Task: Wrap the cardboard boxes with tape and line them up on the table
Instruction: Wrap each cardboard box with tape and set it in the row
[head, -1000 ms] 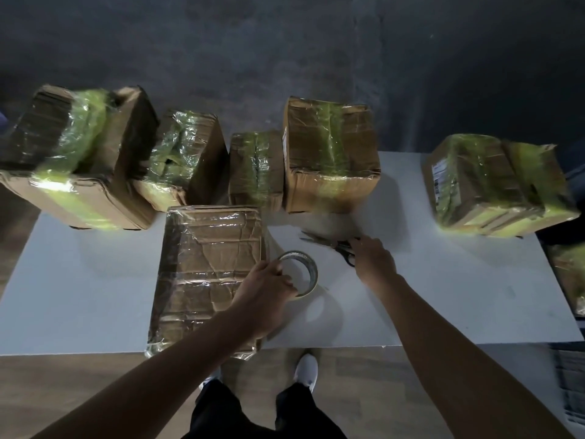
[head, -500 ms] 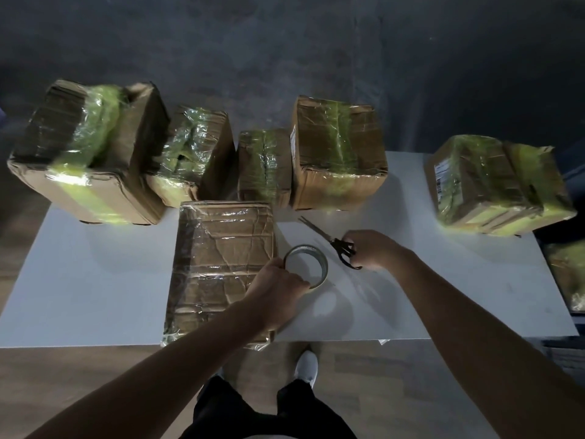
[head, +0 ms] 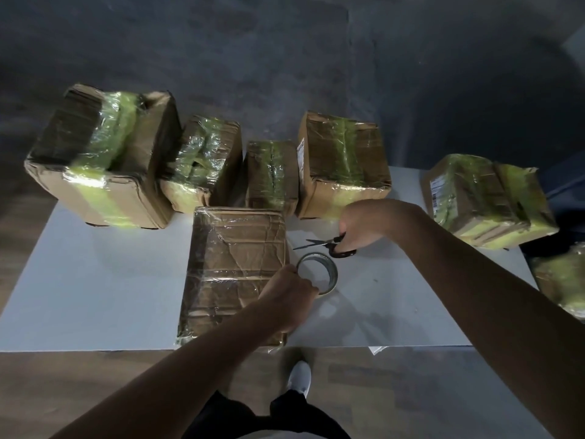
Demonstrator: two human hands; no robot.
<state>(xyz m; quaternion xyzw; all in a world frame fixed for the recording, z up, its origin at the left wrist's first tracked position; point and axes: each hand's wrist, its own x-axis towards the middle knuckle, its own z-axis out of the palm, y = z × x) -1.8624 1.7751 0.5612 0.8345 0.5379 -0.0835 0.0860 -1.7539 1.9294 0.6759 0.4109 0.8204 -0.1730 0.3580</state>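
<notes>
While left hand [head: 285, 299] pinches the round grey tape roll [head: 332, 275], right hand [head: 364, 226] grips black-handled metal scissors [head: 329, 242] just beyond it, blades along its far side.

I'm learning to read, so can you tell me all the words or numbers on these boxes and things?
White sticker on the far-right box: print too small and blurred to read.
Narrow label on the tall box in the back row: too blurred to read.
No other text shows.
</notes>
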